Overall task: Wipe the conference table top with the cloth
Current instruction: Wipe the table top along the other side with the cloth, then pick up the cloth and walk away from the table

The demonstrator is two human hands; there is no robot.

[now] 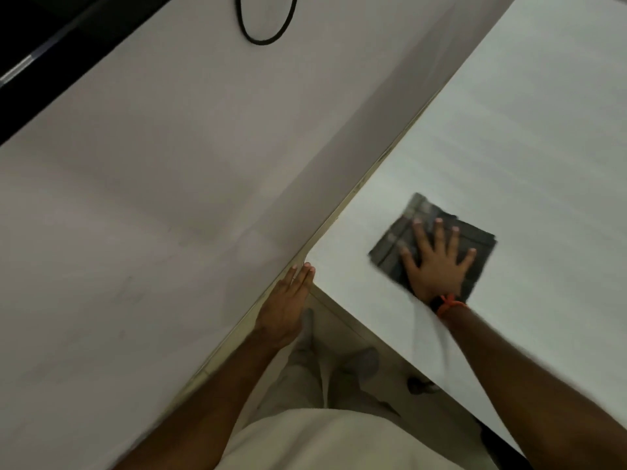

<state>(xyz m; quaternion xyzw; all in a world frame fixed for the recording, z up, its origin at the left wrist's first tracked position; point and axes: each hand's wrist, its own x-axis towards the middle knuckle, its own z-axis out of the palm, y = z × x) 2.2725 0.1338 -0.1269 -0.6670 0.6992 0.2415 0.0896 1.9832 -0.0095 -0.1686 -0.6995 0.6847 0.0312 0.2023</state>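
Dim, soft indoor light, motion blur on the cloth edges, a tilted wide-angle view.

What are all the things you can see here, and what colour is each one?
table top: one, white, right side of the view, with its corner near the middle
cloth: one, dark grey, folded square, flat on the table top near the corner
cable: one loop, black, top of the view
pale surface: one, greyish white, left of the table top
wristbands: orange and black, on the right wrist
trousers: one pair, light, bottom middle
right hand: one, fingers spread, pressing flat on the cloth
left hand: one, fingers straight, at the corner of the table top
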